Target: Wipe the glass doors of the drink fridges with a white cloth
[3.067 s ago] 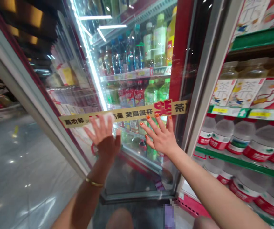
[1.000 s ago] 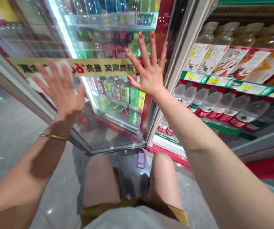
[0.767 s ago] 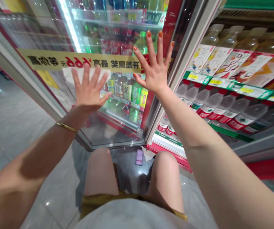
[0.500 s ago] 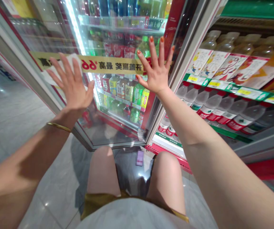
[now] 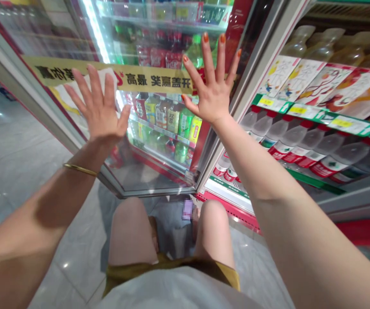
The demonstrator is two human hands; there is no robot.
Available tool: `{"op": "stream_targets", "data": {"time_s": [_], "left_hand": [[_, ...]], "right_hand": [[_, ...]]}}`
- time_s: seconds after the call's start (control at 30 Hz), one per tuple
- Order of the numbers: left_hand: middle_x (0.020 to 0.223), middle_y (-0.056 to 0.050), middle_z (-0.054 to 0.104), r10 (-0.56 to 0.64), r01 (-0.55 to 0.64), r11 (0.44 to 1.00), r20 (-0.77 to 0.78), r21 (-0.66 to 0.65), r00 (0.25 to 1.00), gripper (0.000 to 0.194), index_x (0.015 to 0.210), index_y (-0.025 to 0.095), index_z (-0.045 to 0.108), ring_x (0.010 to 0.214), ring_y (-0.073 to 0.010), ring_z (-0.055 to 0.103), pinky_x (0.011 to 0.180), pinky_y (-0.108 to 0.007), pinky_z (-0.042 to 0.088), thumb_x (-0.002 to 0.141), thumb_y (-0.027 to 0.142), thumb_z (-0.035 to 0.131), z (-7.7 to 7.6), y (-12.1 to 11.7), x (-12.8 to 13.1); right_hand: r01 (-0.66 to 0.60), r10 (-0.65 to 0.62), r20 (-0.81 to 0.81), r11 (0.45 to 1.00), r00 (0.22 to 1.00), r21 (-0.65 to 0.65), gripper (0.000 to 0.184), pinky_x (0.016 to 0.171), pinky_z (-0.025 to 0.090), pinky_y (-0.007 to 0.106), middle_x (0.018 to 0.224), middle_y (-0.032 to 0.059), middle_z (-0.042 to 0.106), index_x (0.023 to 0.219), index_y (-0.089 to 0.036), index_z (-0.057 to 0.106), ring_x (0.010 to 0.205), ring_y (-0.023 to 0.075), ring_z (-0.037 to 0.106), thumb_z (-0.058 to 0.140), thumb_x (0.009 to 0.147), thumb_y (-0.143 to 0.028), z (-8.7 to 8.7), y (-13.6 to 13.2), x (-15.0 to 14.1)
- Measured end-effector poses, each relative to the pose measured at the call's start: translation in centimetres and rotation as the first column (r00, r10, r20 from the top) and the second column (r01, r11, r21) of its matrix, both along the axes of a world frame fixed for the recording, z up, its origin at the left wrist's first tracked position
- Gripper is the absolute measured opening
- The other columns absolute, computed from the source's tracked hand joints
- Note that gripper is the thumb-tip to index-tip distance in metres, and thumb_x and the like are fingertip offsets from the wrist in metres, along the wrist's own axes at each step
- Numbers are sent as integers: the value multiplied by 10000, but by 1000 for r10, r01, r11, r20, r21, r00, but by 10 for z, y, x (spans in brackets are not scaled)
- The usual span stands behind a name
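Note:
My left hand, with a gold bangle on its wrist, lies flat with spread fingers over a white cloth or tissue. The cloth is between the hand and a glass cooler door, across part of a yellow strip with mirrored printing. Higher up, close to the hinge-side frame, my right hand rests on the glass with bare, outspread fingers and orange nails. Its fingertips reach above the strip. Part of the cloth is hidden by my left hand.
Lit shelves of drinks show through the glass. To the right, an open cooler holds red-capped water bottles and labelled tea bottles. My bent knees are close below the door, above grey tiled floor.
My left hand and the cloth have slid right along the yellow strip, now covering most of the red number. My right hand stays nearly in place. The view has shifted slightly.

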State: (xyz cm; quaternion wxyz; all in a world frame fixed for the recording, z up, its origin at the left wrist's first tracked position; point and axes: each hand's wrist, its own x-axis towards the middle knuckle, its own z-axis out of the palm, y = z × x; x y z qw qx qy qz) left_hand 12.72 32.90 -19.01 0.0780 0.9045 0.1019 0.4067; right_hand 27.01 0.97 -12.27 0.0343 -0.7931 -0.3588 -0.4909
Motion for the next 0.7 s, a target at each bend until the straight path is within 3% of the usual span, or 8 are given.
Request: {"op": "stream_targets", "data": {"time_s": [0.1,0.17,0.3,0.43,0.53,0.7], "left_hand": [[1907,-83,-20,268,-254,956,91,-147,959,1143,1791,161,86,1764,-349,-139,1367,-570,-260,919,869,301,11,-6,13],[1904,-95,18,381,-335,908,164,-254,910,1184,1784,158,74,1768,-360,-90,1371,-556,-242,897,929,216,17,-16,22],[1905,-86,33,277,-252,956,170,-153,946,1294,1785,180,88,1768,-364,-77,1375,-534,-231,812,1032,43,12,-27,25],[1905,-81,-6,192,-176,980,208,-92,959,1320,1786,169,55,1761,-356,-121,1351,-553,-289,798,1043,43,-2,-10,22],[1907,-77,9,150,-139,988,243,-61,958,1329,1792,178,88,1764,-342,-120,1358,-546,-285,791,1046,-2,-2,-3,23],[1909,-88,44,225,-161,960,287,-230,931,1180,1800,205,112,1770,-372,-87,1364,-556,-266,904,973,128,11,-34,19]], "right_hand": [[4,-3,46,1000,999,-10,983,1398,-133,737,1847,-208,184,1785,-526,162,1717,236,-249,381,872,-817,-1,-2,1],[-1,1,59,1000,998,-3,966,1408,-107,745,1832,-229,220,1779,-551,148,1715,223,-250,382,876,-804,-1,-2,1],[13,-12,84,1000,996,-10,934,1419,-91,725,1826,-234,208,1781,-547,152,1709,231,-228,334,899,-792,-1,-2,1],[5,-5,86,1000,996,-2,932,1418,-118,698,1818,-250,183,1779,-557,144,1698,224,-233,320,896,-802,-1,-1,1],[11,-10,56,1000,998,-13,916,1411,-126,697,1828,-241,126,1779,-553,140,1720,268,-171,291,915,-817,1,-2,-2],[31,-30,31,999,999,-31,910,1399,-130,715,1854,-191,123,1784,-532,144,1735,295,-139,289,935,-823,3,-3,-6]]}}
